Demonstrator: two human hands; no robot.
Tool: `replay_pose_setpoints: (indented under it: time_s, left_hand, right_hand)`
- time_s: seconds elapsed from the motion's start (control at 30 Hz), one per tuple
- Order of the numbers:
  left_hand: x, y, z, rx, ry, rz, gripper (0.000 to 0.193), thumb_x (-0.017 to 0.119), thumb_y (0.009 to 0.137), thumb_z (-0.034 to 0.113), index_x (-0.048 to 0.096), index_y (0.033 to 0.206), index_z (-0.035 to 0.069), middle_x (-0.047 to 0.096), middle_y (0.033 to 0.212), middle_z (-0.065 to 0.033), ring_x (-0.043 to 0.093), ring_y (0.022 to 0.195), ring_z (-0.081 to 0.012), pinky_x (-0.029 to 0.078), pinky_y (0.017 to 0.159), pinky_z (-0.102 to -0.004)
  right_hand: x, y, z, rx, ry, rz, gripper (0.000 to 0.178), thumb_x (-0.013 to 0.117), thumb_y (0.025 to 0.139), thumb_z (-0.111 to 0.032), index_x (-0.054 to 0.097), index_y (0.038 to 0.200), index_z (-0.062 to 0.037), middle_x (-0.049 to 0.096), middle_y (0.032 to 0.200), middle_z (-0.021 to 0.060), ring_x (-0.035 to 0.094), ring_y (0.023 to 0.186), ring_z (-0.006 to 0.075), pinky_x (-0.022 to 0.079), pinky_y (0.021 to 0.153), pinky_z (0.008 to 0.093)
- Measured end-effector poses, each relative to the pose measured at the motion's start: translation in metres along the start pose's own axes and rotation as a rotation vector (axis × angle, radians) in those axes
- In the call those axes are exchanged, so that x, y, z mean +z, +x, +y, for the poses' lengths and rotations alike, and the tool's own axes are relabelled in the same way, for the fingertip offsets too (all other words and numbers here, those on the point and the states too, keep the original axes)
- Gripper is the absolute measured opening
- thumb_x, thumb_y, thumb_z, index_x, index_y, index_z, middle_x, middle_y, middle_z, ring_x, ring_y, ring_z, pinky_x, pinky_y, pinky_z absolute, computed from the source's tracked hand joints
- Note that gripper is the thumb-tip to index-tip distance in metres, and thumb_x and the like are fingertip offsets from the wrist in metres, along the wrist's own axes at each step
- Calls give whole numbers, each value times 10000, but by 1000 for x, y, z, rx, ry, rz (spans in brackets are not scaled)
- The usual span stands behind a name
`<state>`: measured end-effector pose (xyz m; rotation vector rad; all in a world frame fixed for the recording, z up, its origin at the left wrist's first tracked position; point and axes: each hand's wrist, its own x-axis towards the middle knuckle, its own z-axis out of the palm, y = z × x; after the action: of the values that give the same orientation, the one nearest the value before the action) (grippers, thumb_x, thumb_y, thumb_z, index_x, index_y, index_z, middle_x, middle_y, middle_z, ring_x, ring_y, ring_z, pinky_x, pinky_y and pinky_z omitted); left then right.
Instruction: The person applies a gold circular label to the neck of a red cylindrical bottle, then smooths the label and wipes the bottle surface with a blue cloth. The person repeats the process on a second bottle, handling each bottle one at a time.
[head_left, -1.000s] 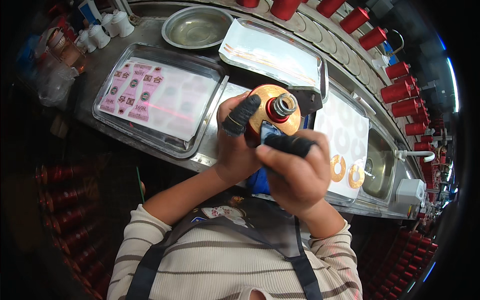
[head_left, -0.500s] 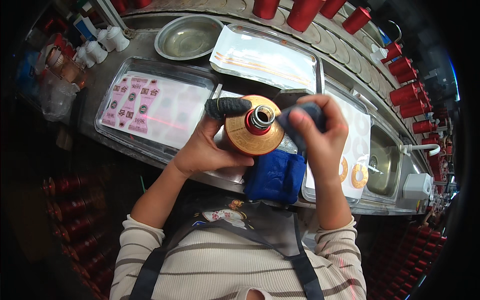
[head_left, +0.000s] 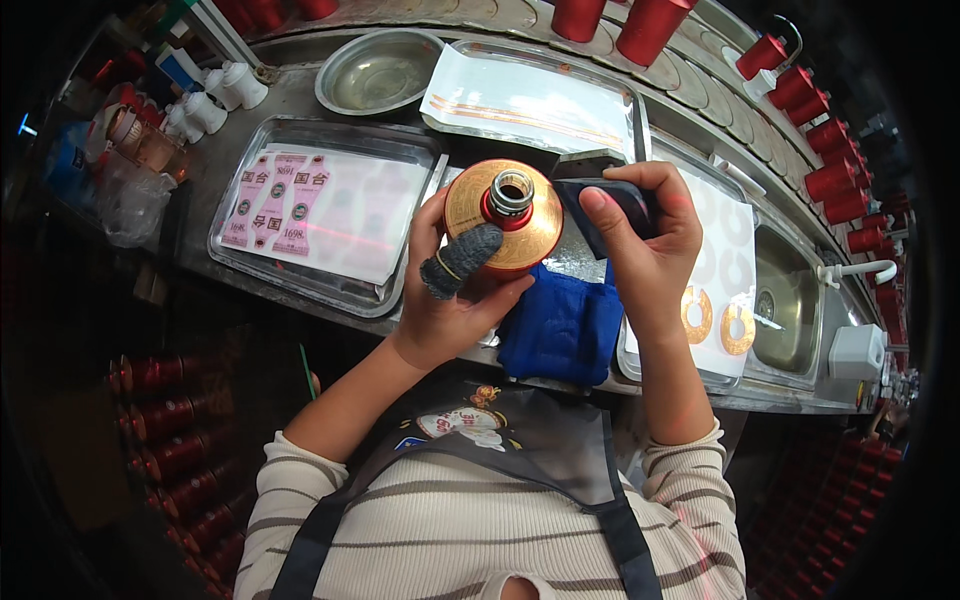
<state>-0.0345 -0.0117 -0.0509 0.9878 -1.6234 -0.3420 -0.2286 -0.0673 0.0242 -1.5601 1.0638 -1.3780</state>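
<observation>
My left hand (head_left: 440,322) is closed round a red bottle (head_left: 540,212), its open threaded metal neck tilted up toward me. A gold patterned ring label (head_left: 472,197) covers the bottle's shoulder. My left thumb, in a dark knitted sleeve (head_left: 462,262) with a band round it, presses on the near side of that label. Just right of the bottle, my right hand (head_left: 660,235) pinches a dark, flat pad (head_left: 603,215) between thumb and fingers. The pad's left edge is close to the label; whether they touch I cannot tell. Below lies a folded blue cloth (head_left: 562,335).
Left is a metal tray (head_left: 222,262) of pink-and-white label sheets; behind are a metal bowl (head_left: 328,85) and a tray (head_left: 632,118) with orange-striped paper. Gold ring labels (head_left: 738,330) lie on a white sheet at right, beside a sink (head_left: 800,345). Red bottles stand on a conveyor (head_left: 690,95).
The bottle has turned and tilted in my left hand, and the sleeved thumb has come from the label's far left to its near side. The pad, blurred before, is now steadier.
</observation>
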Motion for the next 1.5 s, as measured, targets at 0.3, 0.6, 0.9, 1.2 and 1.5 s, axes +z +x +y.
replay_pose_setpoints:
  time_s: [0.3,0.6,0.9,1.2,1.5]
  left_hand:
    - [1,-5,5,-9,51,-19,786,848,774,55,465,1444,205,346,1503,-223,481,1362,-393,456,1104,-458]
    - [17,-16,-10,-415,-501,63,919,866,761,65,299,1480,-13,449,1437,-203,501,1345,-283,436,1107,-402]
    - [17,8,10,-317,-107,-53,682,924,707,217,596,1273,23,693,1191,-130,691,1087,-235,542,939,-390]
    - [-24,82,51,-642,-614,-158,804,890,767,176,350,1333,-13,603,1200,-174,645,1074,-205,564,913,-353]
    - [49,43,37,-1014,-626,-474,837,837,820,372,317,1294,-80,552,1252,-219,601,1161,-232,519,981,-348]
  right_hand:
    - [-8,-27,-15,-407,-205,-97,201,792,836,17,683,1003,-8,669,924,74,651,819,157,520,743,256]
    - [39,-29,-29,-889,-542,-209,340,752,605,-20,751,938,-88,597,792,42,617,794,272,487,679,372]
    - [13,-35,-20,-706,-430,-195,409,766,595,82,725,974,-65,641,836,77,636,758,316,520,707,355]
    - [-68,-67,3,541,201,-202,159,714,900,-102,670,1014,-1,672,896,10,597,834,57,455,741,193]
    - [-71,-98,17,580,-23,-232,720,806,858,-232,506,1460,27,682,1090,43,498,724,31,413,601,189]
